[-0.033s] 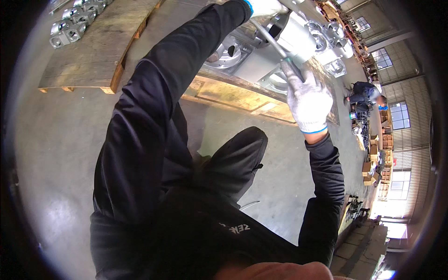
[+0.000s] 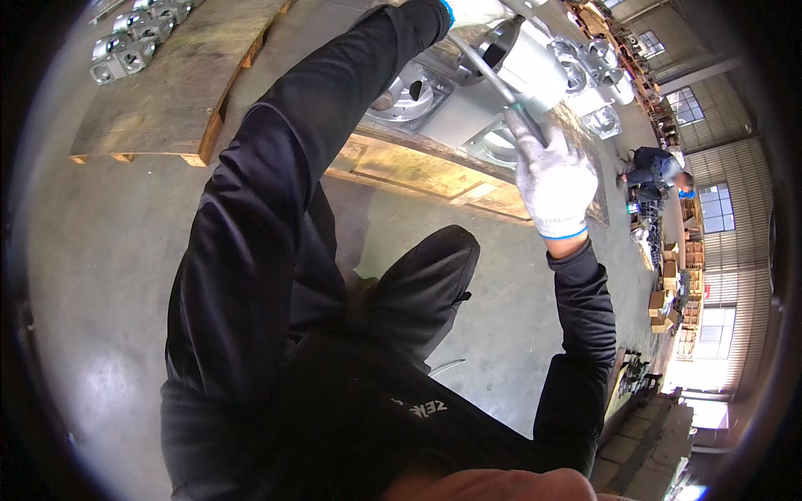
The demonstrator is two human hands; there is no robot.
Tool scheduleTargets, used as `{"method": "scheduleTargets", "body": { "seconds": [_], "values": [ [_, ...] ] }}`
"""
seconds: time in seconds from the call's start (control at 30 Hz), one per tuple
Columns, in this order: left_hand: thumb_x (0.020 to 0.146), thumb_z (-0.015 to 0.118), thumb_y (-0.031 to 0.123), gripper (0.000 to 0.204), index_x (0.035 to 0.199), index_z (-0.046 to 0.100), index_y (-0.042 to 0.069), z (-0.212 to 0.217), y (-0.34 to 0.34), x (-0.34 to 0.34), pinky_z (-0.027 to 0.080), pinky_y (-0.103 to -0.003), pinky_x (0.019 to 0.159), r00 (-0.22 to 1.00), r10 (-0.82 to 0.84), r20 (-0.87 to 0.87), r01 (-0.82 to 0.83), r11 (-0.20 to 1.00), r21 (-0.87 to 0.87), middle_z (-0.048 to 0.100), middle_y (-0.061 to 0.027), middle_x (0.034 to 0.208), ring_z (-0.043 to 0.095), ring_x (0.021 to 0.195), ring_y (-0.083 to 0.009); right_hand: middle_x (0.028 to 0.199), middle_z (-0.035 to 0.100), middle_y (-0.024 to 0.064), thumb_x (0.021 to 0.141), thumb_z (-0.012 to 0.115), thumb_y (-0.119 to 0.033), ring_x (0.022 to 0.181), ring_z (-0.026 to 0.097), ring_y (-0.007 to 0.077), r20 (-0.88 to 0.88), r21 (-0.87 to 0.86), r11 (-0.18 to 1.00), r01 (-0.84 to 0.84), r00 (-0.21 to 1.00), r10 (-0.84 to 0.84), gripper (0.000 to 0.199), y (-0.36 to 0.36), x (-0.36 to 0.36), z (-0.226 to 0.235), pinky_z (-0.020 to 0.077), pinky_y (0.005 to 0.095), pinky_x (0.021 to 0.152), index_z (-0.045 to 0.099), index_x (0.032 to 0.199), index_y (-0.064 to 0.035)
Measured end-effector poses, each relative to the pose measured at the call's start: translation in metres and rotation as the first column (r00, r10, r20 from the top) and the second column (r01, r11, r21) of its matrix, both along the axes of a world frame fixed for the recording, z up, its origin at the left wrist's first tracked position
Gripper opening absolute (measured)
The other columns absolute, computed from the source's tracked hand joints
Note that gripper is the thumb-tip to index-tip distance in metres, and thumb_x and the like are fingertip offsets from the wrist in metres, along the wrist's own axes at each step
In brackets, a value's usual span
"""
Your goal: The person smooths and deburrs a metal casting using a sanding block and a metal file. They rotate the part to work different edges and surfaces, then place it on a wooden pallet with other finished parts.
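My right hand (image 2: 558, 185), in a white knit glove with a blue-edged cuff, is closed around the dark handle of a long metal-shafted tool (image 2: 483, 63). The shaft slants up and left across machined silver metal castings towards my left hand (image 2: 480, 10). That hand, also gloved in white, is at the top edge; its fingers are cut off or lost in glare. Under the tool lies a bright cylindrical casting (image 2: 535, 71) with a dark round opening. Beside it is a flanged casting (image 2: 411, 98) with a bored centre. These castings rest on a wooden pallet (image 2: 434, 171).
At the upper left, another wooden pallet (image 2: 159, 100) carries several silver castings (image 2: 125, 63). More castings (image 2: 597, 75) stand beyond my right hand. A person in dark clothes (image 2: 653, 171) is farther off at the right, near cardboard boxes (image 2: 662, 309). Grey floor (image 2: 117, 275) surrounds my bent knee.
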State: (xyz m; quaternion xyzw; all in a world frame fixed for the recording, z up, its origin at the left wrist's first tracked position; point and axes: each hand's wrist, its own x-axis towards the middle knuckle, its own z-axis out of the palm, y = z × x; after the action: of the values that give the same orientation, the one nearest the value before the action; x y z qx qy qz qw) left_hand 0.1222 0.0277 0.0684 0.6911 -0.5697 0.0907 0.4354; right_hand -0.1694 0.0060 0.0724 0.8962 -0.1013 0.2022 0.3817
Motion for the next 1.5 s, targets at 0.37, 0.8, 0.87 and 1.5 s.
{"method": "scheduleTargets", "body": {
  "seconds": [0.37, 0.8, 0.87, 1.5],
  "values": [
    [0.089, 0.063, 0.073, 0.096, 0.157, 0.039, 0.010, -0.003, 0.000, 0.002, 0.036, -0.047, 0.119, 1.000, -0.010, -0.008, 0.010, 1.000, 0.016, 0.042, -0.0255, 0.155, 0.042, 0.146, -0.0386, 0.091, 0.057, 0.0034, 0.085, 0.072, -0.020, 0.072, 0.067, 0.0235, 0.031, 0.005, 1.000, -0.012, 0.999, 0.012, 0.057, -0.020, 0.004, -0.039, 0.0567, 0.0401, 0.065, 0.065, 0.137, -0.0411],
    [0.087, 0.060, 0.080, 0.104, 0.162, 0.034, 0.012, -0.123, 0.096, 0.120, 0.032, -0.048, 0.123, 0.946, 0.043, -0.323, -0.016, 0.996, 0.088, 0.035, -0.0263, 0.163, 0.038, 0.150, -0.0385, 0.107, 0.067, 0.0051, 0.079, 0.073, -0.013, 0.079, 0.068, 0.0235, 0.166, 0.082, 0.996, -0.036, 0.986, 0.021, 0.063, -0.025, -0.012, -0.078, 0.0553, 0.0382, 0.071, 0.067, 0.137, -0.0357],
    [0.083, 0.051, 0.090, 0.117, 0.166, 0.024, 0.012, -0.164, 0.103, 0.112, 0.023, -0.051, 0.127, 0.825, 0.139, -0.549, -0.008, 0.972, 0.233, 0.027, -0.0248, 0.167, 0.028, 0.155, -0.0393, 0.103, 0.068, 0.0045, 0.079, 0.072, -0.009, 0.079, 0.067, 0.0207, 0.264, 0.040, 0.998, -0.050, 0.964, 0.037, 0.063, -0.025, -0.017, -0.081, 0.0537, 0.0372, 0.070, 0.068, 0.136, -0.0354],
    [0.081, 0.083, 0.060, 0.115, 0.161, 0.026, 0.002, -0.176, 0.118, -0.045, 0.054, -0.039, 0.099, 0.732, 0.263, -0.629, -0.286, 0.956, 0.067, 0.067, -0.0261, 0.129, 0.068, 0.118, -0.0335, 0.106, 0.064, 0.0071, 0.080, 0.069, -0.017, 0.088, 0.062, 0.0228, 0.120, 0.155, 0.986, 0.056, 0.990, -0.075, 0.067, -0.053, -0.056, -0.128, 0.0497, 0.0378, 0.076, 0.062, 0.144, -0.0341]
  ]
}}
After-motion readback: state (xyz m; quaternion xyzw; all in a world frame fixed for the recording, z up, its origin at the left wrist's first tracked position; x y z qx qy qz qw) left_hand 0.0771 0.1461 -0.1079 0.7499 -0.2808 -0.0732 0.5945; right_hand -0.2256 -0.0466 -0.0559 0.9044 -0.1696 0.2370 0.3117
